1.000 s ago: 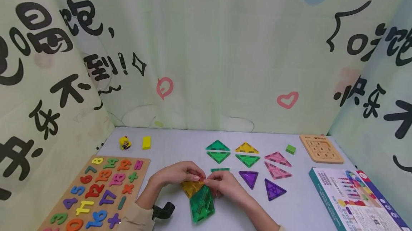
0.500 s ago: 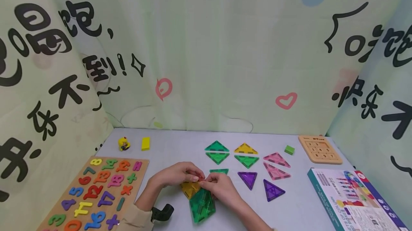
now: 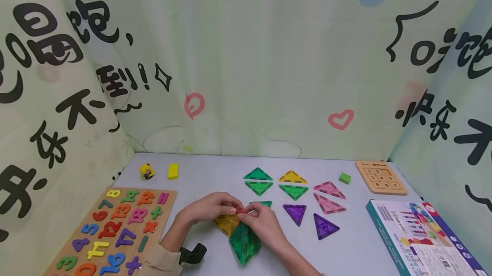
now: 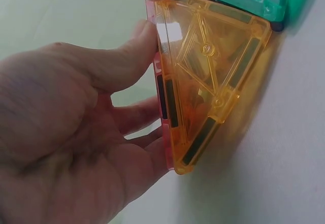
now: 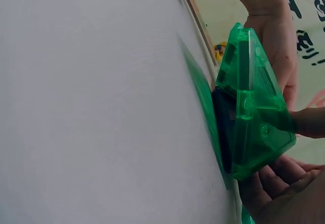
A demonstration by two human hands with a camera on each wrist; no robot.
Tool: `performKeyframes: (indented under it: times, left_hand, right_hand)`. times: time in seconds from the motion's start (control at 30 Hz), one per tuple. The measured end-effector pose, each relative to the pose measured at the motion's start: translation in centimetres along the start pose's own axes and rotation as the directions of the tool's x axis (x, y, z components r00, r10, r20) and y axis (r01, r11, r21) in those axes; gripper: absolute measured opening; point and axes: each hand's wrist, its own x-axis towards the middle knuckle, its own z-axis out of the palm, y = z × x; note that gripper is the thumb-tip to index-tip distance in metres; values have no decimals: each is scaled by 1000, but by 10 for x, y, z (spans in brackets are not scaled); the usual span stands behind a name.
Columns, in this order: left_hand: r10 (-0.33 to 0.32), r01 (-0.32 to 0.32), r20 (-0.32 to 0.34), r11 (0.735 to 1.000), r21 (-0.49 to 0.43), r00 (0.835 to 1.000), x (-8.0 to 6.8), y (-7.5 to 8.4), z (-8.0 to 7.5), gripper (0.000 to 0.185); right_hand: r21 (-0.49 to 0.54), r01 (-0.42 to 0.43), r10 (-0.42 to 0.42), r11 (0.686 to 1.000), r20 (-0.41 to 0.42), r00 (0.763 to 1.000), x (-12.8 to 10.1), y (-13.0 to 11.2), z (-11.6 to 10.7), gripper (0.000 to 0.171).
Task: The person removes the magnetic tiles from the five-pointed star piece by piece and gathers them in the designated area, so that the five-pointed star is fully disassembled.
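Observation:
In the head view, my left hand [image 3: 211, 207] and right hand [image 3: 265, 224] meet over joined translucent magnetic tiles. My left hand pinches the far edge, where a red tile [image 4: 164, 148] lies behind an orange triangular tile [image 4: 195, 102]. The left wrist view shows the thumb on that edge and the other fingers behind it. Green magnetic tiles [image 3: 244, 244] adjoin the orange one and slant toward the near side. My right hand grips the green part, its fingers along the right side. From the right wrist, the green tiles [image 5: 261, 112] stand tilted, with a dark face beneath.
Loose green, yellow, pink and purple triangular tiles [image 3: 296, 214] lie beyond and right of the hands. A wooden number board [image 3: 153, 201] is at left, a boxed set [image 3: 419, 237] at right. Farther back are a wooden number tray [image 3: 380, 177], green block [image 3: 344, 178], yellow block [image 3: 173, 171] and small figure [image 3: 146, 171].
The joined tiles have turned slightly, the green part's near tip swinging to the right. Both hands keep their hold, and the right hand has shifted slightly left. The loose tiles lie as before.

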Motion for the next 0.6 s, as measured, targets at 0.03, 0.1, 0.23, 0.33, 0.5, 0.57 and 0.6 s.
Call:
performKeyframes:
  times: [0.03, 0.1, 0.23, 0.33, 0.5, 0.57, 0.6]
  left_hand:
    - [0, 0, -3, 1000, 1, 1000, 0, 1, 0, 22]
    - [-2, 2, -12, 1000, 7, 1000, 0, 1, 1, 22]
    - [-11, 11, -30, 1000, 5, 999, 1, 2, 3, 20]
    - [-17, 17, -43, 1000, 11, 999, 2, 1, 5, 20]
    - [-17, 17, -55, 1000, -13, 998, 3, -1, 6, 20]
    - [-12, 9, -62, 999, -53, 998, 5, -2, 5, 21]
    - [-9, 4, -68, 998, -70, 998, 6, -3, 4, 22]
  right_hand:
    - [4, 0, 0, 1000, -4, 1000, 0, 0, 0, 29]
    - [4, 3, -3, 1000, -9, 1000, 0, 1, 1, 27]
    - [-18, 9, -10, 1000, -11, 1000, 1, 1, 0, 24]
    - [-33, 11, -11, 999, -8, 1000, 0, 2, -1, 23]
    - [-50, 17, -17, 999, -3, 1000, 1, 1, -2, 22]
    - [-68, 25, -25, 997, -6, 1000, 2, 1, -2, 19]
    - [-75, 29, -30, 997, -8, 1000, 2, 1, -1, 18]
